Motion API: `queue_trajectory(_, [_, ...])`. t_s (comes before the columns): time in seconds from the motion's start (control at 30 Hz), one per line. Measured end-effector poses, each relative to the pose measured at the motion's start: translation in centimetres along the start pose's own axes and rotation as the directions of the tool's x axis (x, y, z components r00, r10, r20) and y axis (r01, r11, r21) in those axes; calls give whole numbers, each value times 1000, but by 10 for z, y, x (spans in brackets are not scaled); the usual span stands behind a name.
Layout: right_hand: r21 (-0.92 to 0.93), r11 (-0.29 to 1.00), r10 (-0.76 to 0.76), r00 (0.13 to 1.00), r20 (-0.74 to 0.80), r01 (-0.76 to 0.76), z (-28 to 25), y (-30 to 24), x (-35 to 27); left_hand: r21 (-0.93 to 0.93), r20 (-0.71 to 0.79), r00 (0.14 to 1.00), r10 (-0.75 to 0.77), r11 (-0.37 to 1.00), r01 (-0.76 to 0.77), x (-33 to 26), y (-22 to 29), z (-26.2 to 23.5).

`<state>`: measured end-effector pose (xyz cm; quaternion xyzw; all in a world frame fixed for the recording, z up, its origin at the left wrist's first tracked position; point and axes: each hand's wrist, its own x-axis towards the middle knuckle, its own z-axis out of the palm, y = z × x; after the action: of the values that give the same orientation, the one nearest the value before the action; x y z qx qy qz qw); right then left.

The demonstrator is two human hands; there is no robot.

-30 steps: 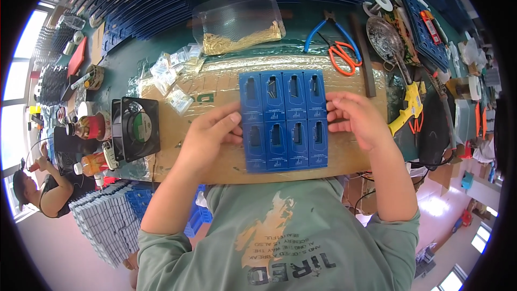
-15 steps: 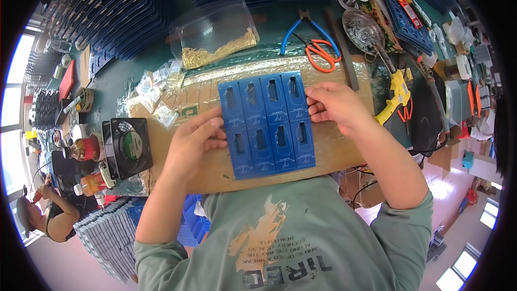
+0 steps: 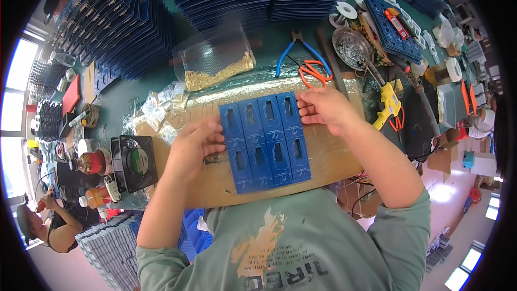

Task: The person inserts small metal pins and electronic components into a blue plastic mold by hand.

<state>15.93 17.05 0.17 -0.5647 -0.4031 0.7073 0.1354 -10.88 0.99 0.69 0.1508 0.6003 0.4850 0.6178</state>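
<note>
since a moment ago the blue compartment tray (image 3: 265, 143) has shifted only a little against the cardboard sheet (image 3: 328, 156) on the desk (image 3: 161, 83); we keep steadying it, so the work stays at the aligning stage, we judge. our left hand (image 3: 196, 145) lies at the tray's left edge, fingers (image 3: 214, 139) bent and pressing on the rim, thumb side hidden, so we cannot tell whether they pinch it. our right hand (image 3: 326, 109) sits at the upper right corner, fingers (image 3: 304, 109) curled together against the edge. both forearms rise from below, elbows spread. blue-handled pliers (image 3: 299, 54) and orange scissors (image 3: 314, 71) lie beyond.
</note>
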Motion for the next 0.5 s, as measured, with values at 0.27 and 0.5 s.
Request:
queue_trajectory(0.27, [-52, 997, 63, 998, -15, -64, 4, -9, 2, -14, 33, 999, -39, 999, 39, 3, 2, -2])
queue_trajectory(0.5, [-139, 986, 87, 996, -18, -89, 8, -9, 12, -6, 31, 999, -13, 1000, 13, 3, 1, -2])
